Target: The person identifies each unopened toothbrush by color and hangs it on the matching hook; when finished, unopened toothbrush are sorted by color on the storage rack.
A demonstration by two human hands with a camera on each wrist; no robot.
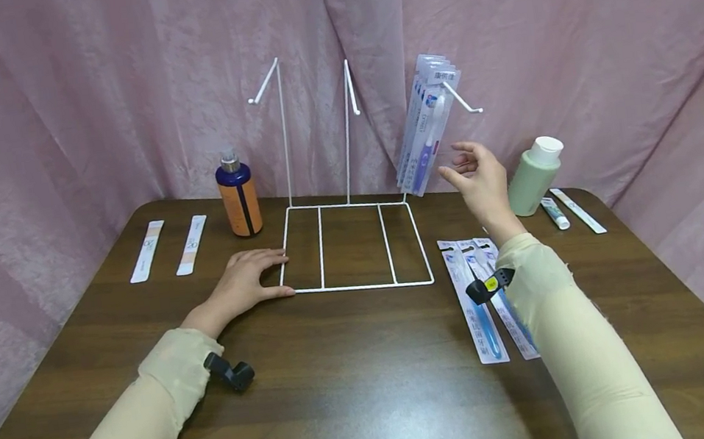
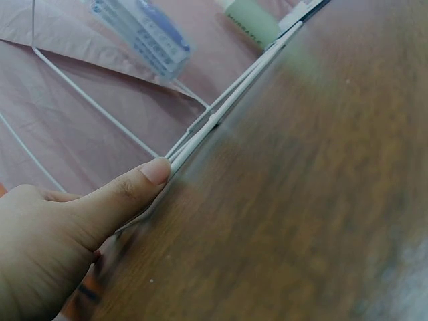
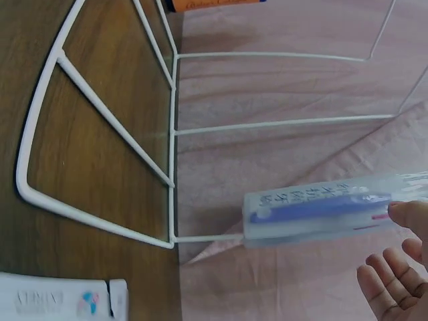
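My left hand point(image 1: 243, 282) rests on the front left corner of a white wire display rack point(image 1: 368, 288), fingers over the side bar. In the left wrist view its thumb point(image 2: 127, 194) presses on the base wire. Several packaged toothbrushes point(image 1: 423, 128) hang in a stack on the rack's right hook point(image 1: 463, 97). Beside their lower end is my right hand point(image 1: 481, 184), holding nothing, with thumb and index finger apart and the other fingers loosely curled. In the right wrist view, the thumb tip overlaps the hanging pack point(image 3: 321, 210). The rack's left hook point(image 1: 263, 83) and middle hook point(image 1: 351, 90) hold nothing.
More packaged toothbrushes point(image 1: 475, 307) lie under my right forearm. An orange and blue bottle point(image 1: 238, 197) stands behind the left hand. At the right are a green bottle point(image 1: 533, 177), a small tube point(image 1: 554, 213) and a slim packet point(image 1: 578, 210). Two slim packets point(image 1: 148, 251) lie at the left.
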